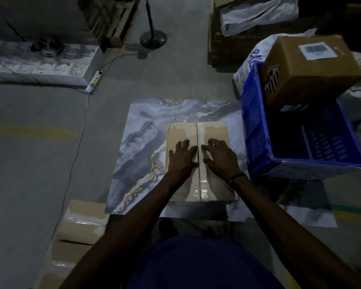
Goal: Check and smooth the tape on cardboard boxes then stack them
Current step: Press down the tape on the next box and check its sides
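- Cardboard is what I see under both hands: a tan cardboard box [198, 161] lies flat on a marble-patterned board [142, 142], toward the board's right edge and reaching almost to its near edge.
- A strip of clear glossy tape [201, 184] runs along the box's centre seam, from the far edge to the near edge.
- My left hand [182, 157] lies palm-down on the box top just left of the seam, fingers spread and fairly straight, gripping nothing, only pressing on the surface.
- My right hand [219, 156] lies on the box just right of the seam, its fingers slightly bent with the tips on the cardboard next to the tape; it grasps nothing either. A dark band [237, 177] circles that wrist.
- The two hands are near each other, with the seam between them.
- Just beside the board's right edge stands a blue plastic crate [256, 130], and a brown box with a barcode label [313, 69] rests tilted on the crate's far corner.
- At the board's near left corner, on the floor, sit more taped cardboard boxes [79, 224].
- Farther off on the grey floor I can make out a power strip [94, 81] and the round base of a stand [153, 39].
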Demonstrator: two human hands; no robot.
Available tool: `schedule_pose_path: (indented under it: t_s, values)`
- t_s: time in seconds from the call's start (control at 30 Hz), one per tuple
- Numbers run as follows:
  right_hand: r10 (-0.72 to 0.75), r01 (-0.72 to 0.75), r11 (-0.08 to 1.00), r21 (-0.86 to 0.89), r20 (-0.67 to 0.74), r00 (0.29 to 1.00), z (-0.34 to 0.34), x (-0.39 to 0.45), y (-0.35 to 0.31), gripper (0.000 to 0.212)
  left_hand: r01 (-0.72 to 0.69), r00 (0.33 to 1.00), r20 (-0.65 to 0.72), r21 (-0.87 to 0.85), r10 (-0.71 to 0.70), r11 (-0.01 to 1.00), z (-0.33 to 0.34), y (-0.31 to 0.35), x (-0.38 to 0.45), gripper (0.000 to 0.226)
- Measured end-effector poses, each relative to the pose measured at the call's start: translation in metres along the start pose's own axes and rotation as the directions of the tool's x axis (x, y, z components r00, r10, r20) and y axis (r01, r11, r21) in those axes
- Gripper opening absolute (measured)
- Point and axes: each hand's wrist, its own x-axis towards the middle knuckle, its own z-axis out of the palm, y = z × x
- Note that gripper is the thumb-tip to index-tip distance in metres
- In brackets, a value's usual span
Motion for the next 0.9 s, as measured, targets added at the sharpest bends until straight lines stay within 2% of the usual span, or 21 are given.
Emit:
schedule_pose_path:
  t_s: [0.43, 0.6, 0.9]
  values:
    - [0.037, -0.038, 0.999, 0.035, 0.012, 0.999, 0.010, -0.043, 0.000, 0.051, -0.038, 0.994, -0.106, -0.008, 0.037, 0.999, 0.006, -0.020, -0.048, 0.056]
    - [0.070, -0.072, 0.995, 0.067, 0.021, 0.997, 0.008, -0.046, -0.005, 0.051, -0.015, 0.996, -0.084, -0.008, 0.014, 1.000, 0.011, -0.009, -0.052, 0.056]
    - [0.008, -0.007, 0.999, 0.044, -0.024, 1.000, 0.020, -0.072, -0.014, 0.050, -0.087, 0.991, -0.102, -0.017, 0.085, 0.996, 0.032, -0.006, -0.065, 0.049]
